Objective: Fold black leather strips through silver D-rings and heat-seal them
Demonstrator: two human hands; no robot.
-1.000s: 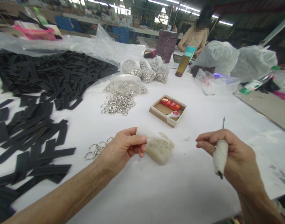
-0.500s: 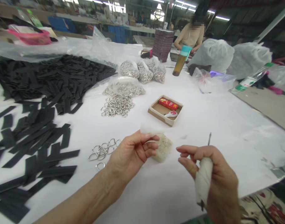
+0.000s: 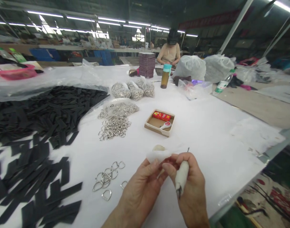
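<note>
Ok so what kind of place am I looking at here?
Most likely a factory floor or workshop for hand work: the white table carries a big heap of black strips and a pile of metal rings, and rows of tube lights run overhead.

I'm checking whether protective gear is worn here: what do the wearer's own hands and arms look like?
Both the left hand and right hand are bare, with no gloves. No watch or bracelet shows on either wrist, and no sleeve shows at either; rings can't be ruled out on the partly hidden fingers.
</note>
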